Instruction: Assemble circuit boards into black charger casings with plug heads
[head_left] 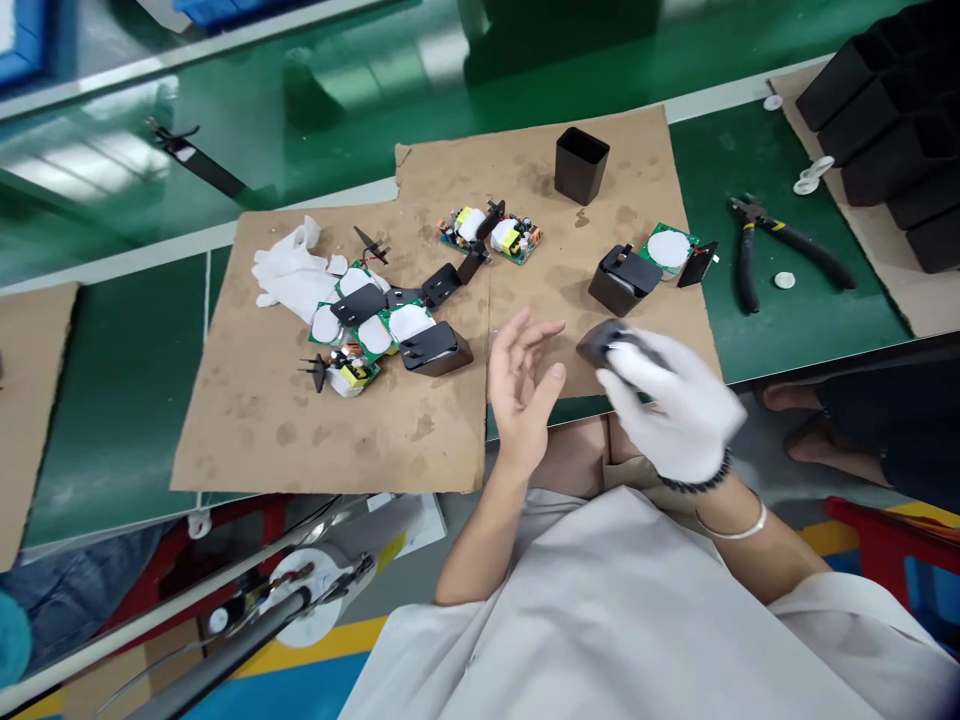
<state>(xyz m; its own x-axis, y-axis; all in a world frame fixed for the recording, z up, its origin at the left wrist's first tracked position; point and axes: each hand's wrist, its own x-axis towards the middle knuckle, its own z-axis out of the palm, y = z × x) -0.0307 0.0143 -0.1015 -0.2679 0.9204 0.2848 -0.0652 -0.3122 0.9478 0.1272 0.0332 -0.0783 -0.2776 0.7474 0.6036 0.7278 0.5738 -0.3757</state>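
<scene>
My right hand (675, 410), in a white glove, grips a black adapter case (602, 343) above the near edge of the cardboard; motion blurs it. Bare and empty, my left hand (525, 395) is held to its left with the fingers spread. Beyond the right hand stands another black case (624, 280) with a plug plate on top, beside a green circuit board (667, 248) bearing a white round pad. Left of my left hand lies a black plug case (436, 350) next to several circuit boards (373, 335). An open black housing (582, 165) stands farther back.
Cutting pliers (787, 245) with black handles lie on the green table at right. Many black housings (885, 130) are stacked beyond them. A white glove (291, 268) rests on the cardboard sheet (262, 440). A pole-mounted device (307, 595) stands below the table at left.
</scene>
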